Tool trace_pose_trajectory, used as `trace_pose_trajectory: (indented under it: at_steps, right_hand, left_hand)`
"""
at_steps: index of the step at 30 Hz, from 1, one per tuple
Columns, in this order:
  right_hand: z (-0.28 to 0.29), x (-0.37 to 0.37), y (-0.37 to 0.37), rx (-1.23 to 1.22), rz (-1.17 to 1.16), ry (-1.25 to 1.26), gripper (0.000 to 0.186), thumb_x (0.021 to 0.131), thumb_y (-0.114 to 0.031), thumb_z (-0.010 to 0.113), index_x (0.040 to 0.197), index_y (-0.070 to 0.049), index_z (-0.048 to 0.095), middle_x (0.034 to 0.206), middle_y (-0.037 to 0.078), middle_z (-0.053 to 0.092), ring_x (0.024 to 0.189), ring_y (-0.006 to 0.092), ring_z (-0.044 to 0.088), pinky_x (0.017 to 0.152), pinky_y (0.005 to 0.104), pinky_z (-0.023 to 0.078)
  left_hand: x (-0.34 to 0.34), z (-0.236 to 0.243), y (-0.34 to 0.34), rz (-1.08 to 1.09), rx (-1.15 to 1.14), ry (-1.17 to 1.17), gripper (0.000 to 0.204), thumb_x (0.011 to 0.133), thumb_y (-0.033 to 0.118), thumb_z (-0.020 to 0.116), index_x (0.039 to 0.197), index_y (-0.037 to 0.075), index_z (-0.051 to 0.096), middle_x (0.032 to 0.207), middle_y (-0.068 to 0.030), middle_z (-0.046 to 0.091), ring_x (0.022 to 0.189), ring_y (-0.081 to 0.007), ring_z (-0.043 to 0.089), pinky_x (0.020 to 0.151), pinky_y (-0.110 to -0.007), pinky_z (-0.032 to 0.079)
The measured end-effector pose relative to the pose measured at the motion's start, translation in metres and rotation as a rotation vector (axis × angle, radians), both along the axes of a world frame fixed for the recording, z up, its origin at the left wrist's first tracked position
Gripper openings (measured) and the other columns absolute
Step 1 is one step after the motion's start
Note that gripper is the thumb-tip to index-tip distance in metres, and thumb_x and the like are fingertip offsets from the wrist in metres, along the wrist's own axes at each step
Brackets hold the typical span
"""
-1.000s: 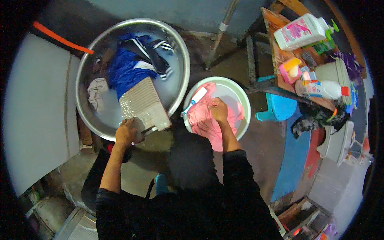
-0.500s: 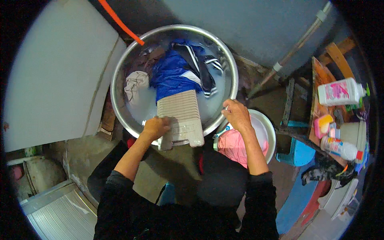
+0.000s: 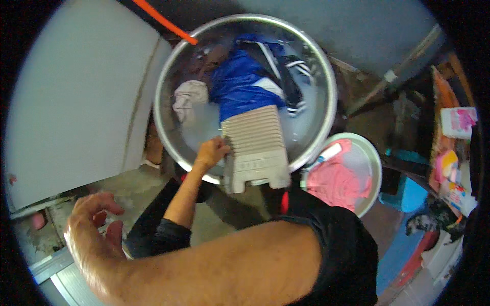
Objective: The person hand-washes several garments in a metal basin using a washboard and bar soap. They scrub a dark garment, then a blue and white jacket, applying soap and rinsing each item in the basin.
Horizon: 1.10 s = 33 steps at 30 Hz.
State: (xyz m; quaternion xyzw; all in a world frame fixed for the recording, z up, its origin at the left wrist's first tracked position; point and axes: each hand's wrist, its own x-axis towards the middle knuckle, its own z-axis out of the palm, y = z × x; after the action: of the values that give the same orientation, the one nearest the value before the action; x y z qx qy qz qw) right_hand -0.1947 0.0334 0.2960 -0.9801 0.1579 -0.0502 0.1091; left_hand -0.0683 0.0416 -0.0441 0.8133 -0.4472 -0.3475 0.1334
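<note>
At the left edge of the washboard [image 3: 255, 145], your left hand [image 3: 210, 154]: fingers narrow, curled in against the side. Whether they clamp it or only press, cannot tell. Your right hand [image 3: 97, 219] sits well apart, across your body at lower left, fingers loosely bent, a gap between thumb and fingertips, nothing in it.

Board lies over the near rim of the metal tub [image 3: 331, 94], a little right of that rim's middle. Long axis runs nearly straight away from you, toward the tub's centre. Notched, two-legged end points at you, over the rim; ribbed end points inward, meeting the blue garment [image 3: 240, 81]. Ribs run crosswise.

Step in hand, by my reading: steadying the board one-handed, right hand off the work. Next move would call for keeping the board seated on the rim and bringing the free hand clear over your left forearm.

Farther out in the tub: dark striped garment [image 3: 291, 92] toward the right edge, pale cloth [image 3: 190, 99] by the left edge, cloudy water between. Orange hose [image 3: 166, 21] ends at the far-left rim. Beside the tub's near-right edge, a pale basin [image 3: 378, 173] with pink cloth [image 3: 337, 181]; blue stool [image 3: 406, 194] beyond.
</note>
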Motion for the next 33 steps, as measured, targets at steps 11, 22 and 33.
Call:
trace_pose_trajectory:
  at_steps: [11, 22, 33]
  right_hand:
    - [-0.026, 0.011, -0.041, 0.182, 0.378, -0.094, 0.014, 0.067, -0.007, 0.064, 0.079, 0.001, 0.066, 0.065, 0.016, 0.06, 0.058, 0.0265, 0.063, 0.055, 0.0517, 0.053]
    - [-0.335, -0.051, -0.164, 0.205, -0.303, -0.028, 0.044, 0.084, -0.028, 0.066, 0.124, -0.011, 0.058, 0.133, 0.014, 0.049, 0.126, 0.0326, 0.044, 0.102, 0.0549, 0.03]
    - [-0.351, -0.043, -0.153, 0.107, -0.302, -0.008, 0.048, 0.082, -0.034, 0.066, 0.124, -0.012, 0.057, 0.142, 0.016, 0.045, 0.132, 0.0317, 0.039, 0.104, 0.0519, 0.025]
  left_hand:
    - [0.055, -0.016, -0.034, 0.198, -0.391, -0.317, 0.057, 0.077, 0.031, 0.075, 0.127, 0.011, 0.056, 0.089, -0.0187, 0.069, 0.083, -0.032, 0.066, 0.076, -0.04, 0.052]
    - [0.139, -0.028, -0.109, 0.147, -0.183, -0.599, 0.085, 0.076, 0.004, 0.068, 0.146, 0.038, 0.032, 0.148, -0.0124, 0.037, 0.127, -0.0375, 0.045, 0.095, -0.064, 0.041]
    - [0.144, -0.077, -0.081, -0.064, 0.289, -0.402, 0.058, 0.074, 0.03, 0.075, 0.129, 0.025, 0.058, 0.129, -0.0149, 0.057, 0.121, -0.0341, 0.053, 0.102, -0.051, 0.042]
